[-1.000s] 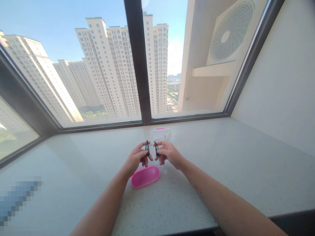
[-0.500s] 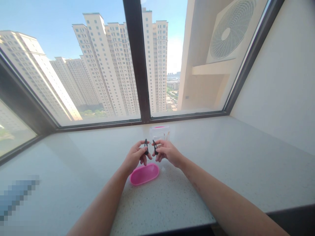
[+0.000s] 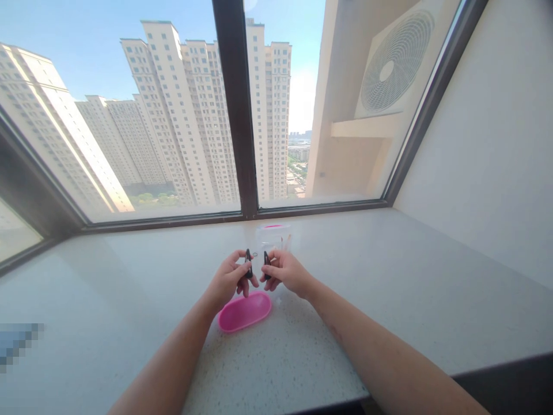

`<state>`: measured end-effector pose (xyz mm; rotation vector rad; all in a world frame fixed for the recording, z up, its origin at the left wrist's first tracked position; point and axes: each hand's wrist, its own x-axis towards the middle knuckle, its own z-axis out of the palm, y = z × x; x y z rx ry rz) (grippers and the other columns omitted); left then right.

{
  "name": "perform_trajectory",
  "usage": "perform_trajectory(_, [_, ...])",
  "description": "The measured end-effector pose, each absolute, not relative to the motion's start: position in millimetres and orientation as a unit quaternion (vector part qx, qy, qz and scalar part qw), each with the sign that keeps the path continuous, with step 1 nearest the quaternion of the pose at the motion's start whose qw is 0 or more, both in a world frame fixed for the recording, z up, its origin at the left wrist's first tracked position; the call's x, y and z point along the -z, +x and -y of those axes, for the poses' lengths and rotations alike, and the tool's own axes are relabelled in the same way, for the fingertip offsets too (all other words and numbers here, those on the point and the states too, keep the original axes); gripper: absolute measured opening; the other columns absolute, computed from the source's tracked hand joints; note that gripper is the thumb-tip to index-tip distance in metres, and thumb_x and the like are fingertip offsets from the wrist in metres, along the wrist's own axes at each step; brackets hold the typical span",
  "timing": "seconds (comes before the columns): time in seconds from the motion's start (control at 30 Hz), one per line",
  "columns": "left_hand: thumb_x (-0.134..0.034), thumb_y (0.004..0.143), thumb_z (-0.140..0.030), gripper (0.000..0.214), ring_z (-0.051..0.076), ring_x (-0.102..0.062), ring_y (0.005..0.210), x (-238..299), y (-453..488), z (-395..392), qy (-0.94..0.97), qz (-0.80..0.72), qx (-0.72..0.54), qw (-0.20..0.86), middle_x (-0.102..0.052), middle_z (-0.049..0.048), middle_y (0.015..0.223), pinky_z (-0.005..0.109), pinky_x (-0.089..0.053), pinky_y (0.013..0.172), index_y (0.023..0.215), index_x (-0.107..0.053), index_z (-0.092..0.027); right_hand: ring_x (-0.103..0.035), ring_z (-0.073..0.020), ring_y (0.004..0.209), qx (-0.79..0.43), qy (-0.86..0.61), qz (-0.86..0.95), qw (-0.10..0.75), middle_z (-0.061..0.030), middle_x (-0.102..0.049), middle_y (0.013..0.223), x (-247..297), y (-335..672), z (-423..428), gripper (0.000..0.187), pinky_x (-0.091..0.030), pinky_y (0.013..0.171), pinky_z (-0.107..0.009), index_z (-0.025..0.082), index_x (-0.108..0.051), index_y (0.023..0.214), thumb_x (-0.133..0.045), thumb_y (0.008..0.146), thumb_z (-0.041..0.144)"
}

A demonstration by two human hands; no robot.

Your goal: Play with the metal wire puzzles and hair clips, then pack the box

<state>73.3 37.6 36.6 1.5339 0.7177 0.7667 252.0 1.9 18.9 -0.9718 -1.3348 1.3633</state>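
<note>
Between the thumb and fingers of my left hand [image 3: 231, 275] a black snap hair clip [image 3: 248, 264] is pinched, held roughly upright. My right hand [image 3: 289, 272] pinches a second black hair clip [image 3: 266, 265], also upright, a small gap away from the first. A tiny ring-like thing [image 3: 255, 254] shows by my left fingertips; what it belongs to I cannot make out. Just below both hands, a pink oval tray [image 3: 245, 312] rests on the pale speckled counter [image 3: 276, 363], and its inside looks bare.
Behind my hands stands a clear plastic container or bag [image 3: 270, 235] with a pink strip on top, partly hidden. A small clear item [image 3: 279, 301] lies right of the tray. A blurred blue patch [image 3: 17, 343] is at far left. Dark window frames [image 3: 248, 213] border the counter's back.
The view has shifted slightly, so everything sits a little further left and lower. The right clip has turned more upright in my fingers. Both clips stay held.
</note>
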Motion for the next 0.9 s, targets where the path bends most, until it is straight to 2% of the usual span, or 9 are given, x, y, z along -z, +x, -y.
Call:
perform_trajectory(0.2, [-0.05,0.083,-0.038,0.026,0.012,-0.055,0.034,-34.4,73.1,-37.7,0.665,-0.297,-0.325,0.603,-0.068,0.0019,0.058,0.016,-0.028,0.033,0.098,-0.04,-0.019,-0.065,-0.0159,0.054,-0.553,-0.391,0.553,0.485,-0.0021,-0.066,0.068,-20.0,252.4,-1.8,0.036,-0.051,0.049,-0.024,0.016,-0.049,0.089,-0.067,0.071,0.042])
perform_trajectory(0.4, [-0.049,0.083,-0.038,0.024,0.011,-0.054,0.033,-34.7,72.8,-37.8,0.669,-0.293,-0.338,0.594,-0.068,0.002,0.059,0.016,-0.027,0.033,0.096,-0.039,-0.019,-0.066,-0.0161,0.058,-0.524,-0.417,0.564,0.483,-0.0027,-0.066,0.066,-15.8,253.7,-4.0,0.032,-0.049,0.051,-0.023,0.015,-0.055,0.089,-0.067,0.071,0.038])
perform_trajectory(0.63, [-0.048,0.083,-0.039,0.025,0.01,-0.053,0.033,-33.5,73.8,-37.9,0.677,-0.294,-0.34,0.583,-0.068,0.0021,0.059,0.016,-0.027,0.033,0.095,-0.039,-0.019,-0.066,-0.0157,0.057,-0.516,-0.42,0.577,0.474,-0.0048,-0.066,0.071,-14.5,251.1,-3.9,0.028,-0.05,0.05,-0.024,0.014,-0.057,0.082,-0.069,0.068,0.035])
perform_trajectory(0.9, [-0.047,0.084,-0.035,0.021,0.008,-0.05,0.031,-36.6,76.0,-33.2,0.692,-0.284,-0.318,0.583,-0.066,0.0005,0.056,0.015,-0.024,0.033,0.095,-0.04,-0.019,-0.065,-0.0162,0.06,-0.53,-0.402,0.573,0.479,-0.0033,-0.066,0.064,-15.9,251.3,-1.8,0.026,-0.051,0.055,-0.026,0.014,-0.058,0.079,-0.07,0.067,0.033])
